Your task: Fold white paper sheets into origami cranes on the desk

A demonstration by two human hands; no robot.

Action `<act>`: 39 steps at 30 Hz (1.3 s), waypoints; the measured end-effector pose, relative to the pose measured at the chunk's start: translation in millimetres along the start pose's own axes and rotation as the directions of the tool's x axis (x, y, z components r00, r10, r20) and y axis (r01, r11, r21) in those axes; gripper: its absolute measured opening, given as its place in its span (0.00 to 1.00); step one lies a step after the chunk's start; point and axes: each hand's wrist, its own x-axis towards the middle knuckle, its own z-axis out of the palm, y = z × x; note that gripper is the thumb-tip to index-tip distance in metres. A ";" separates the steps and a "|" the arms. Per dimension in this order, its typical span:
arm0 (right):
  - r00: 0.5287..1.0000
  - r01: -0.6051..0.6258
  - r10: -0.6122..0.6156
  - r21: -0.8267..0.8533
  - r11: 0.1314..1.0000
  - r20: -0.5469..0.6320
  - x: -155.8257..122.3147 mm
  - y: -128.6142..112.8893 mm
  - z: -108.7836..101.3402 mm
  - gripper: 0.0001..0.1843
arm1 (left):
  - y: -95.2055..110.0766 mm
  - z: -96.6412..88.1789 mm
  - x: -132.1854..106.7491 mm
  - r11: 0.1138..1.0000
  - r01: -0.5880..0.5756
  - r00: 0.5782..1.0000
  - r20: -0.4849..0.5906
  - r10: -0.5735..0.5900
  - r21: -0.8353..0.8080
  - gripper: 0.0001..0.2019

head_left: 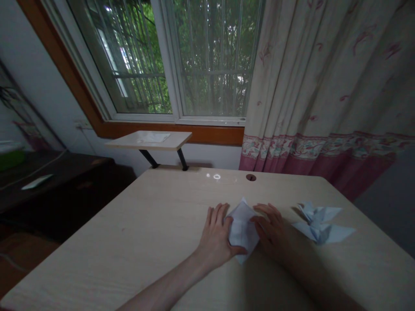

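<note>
A partly folded piece of white paper (241, 226), diamond-shaped, lies flat on the light wooden desk (155, 233). My left hand (216, 237) rests on its left edge, fingers stretched flat and thumb pressing the lower part. My right hand (271, 229) lies on its right edge, fingers flat and pointing toward the fold. Both hands press the paper down against the desk.
A finished folded paper figure (319, 224) with spread wings sits on the desk to the right. A cable hole (250, 177) is at the desk's far edge. Behind stand a small shelf (151, 140), a barred window, a patterned curtain (324, 95), and a dark cabinet (55, 181) at left.
</note>
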 end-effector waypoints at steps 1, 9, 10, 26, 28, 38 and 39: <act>1.000 -0.020 0.020 0.010 1.000 -0.007 -0.2 0.2 -0.7 0.12 | -0.1 -0.4 0.1 1.000 -0.007 1.000 -0.002 0.007 0.002 0.42; 0.992 -0.128 0.126 0.163 0.978 0.024 0.6 2.1 -16.0 0.16 | -17.6 -7.2 6.1 0.990 -0.142 0.990 0.001 0.142 -0.002 0.35; 0.992 -0.128 0.127 0.162 0.978 0.019 0.4 3.1 -15.3 0.16 | -20.8 -7.1 7.0 0.987 -0.159 0.987 0.003 0.159 -0.013 0.34; 0.989 -0.105 0.111 0.060 0.993 -0.096 -4.7 7.9 8.8 0.17 | -27.8 -2.6 10.1 0.984 -0.153 0.987 0.037 0.156 -0.087 0.34; 0.988 -0.110 0.116 0.059 0.992 -0.107 -5.1 9.0 10.6 0.18 | -26.8 -3.3 9.9 0.984 -0.156 0.987 0.036 0.159 -0.081 0.34; 0.989 -0.090 0.090 0.011 0.996 -0.113 0.5 2.0 2.2 0.15 | -27.6 -8.2 8.8 0.968 -0.242 0.969 0.020 0.244 -0.070 0.18; 0.988 -0.084 0.083 -0.001 0.997 -0.131 0.3 1.7 2.4 0.14 | -28.2 -9.3 9.3 0.968 -0.244 0.969 0.025 0.246 -0.066 0.17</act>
